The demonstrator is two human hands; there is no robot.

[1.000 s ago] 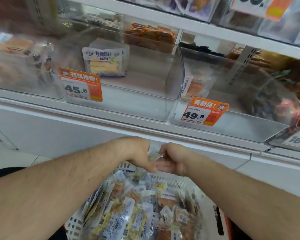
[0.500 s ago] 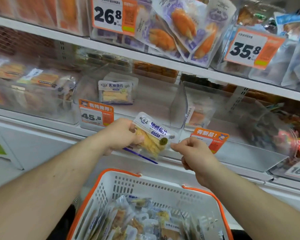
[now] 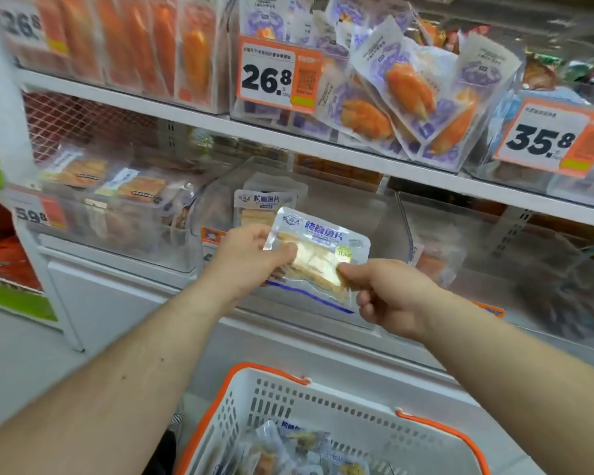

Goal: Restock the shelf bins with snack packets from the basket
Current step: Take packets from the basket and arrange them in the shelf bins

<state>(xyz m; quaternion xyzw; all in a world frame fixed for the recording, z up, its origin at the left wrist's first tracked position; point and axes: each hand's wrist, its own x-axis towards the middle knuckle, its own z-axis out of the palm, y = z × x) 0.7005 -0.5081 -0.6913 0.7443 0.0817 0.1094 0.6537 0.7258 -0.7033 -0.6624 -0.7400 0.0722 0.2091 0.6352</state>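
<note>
Since half a second before, both hands had lifted the snack packet [image 3: 318, 250] higher, before the clear bin [image 3: 343, 204]. My left hand [image 3: 246, 260] and right hand [image 3: 390, 296] pinched its edges. Many packets remained in the basket [image 3: 323, 399].

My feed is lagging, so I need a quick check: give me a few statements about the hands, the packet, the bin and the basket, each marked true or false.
1. Both hands hold one snack packet. True: the left hand grips its left edge, the right hand pinches its lower right.
2. The packet already lies in the clear bin. False: it is held in front of the bin.
3. That bin already holds a matching packet. True.
4. The basket is empty. False: packets lie in it.
5. The tag above the bin reads 49.8. False: the price tag reads 26.8.
</note>
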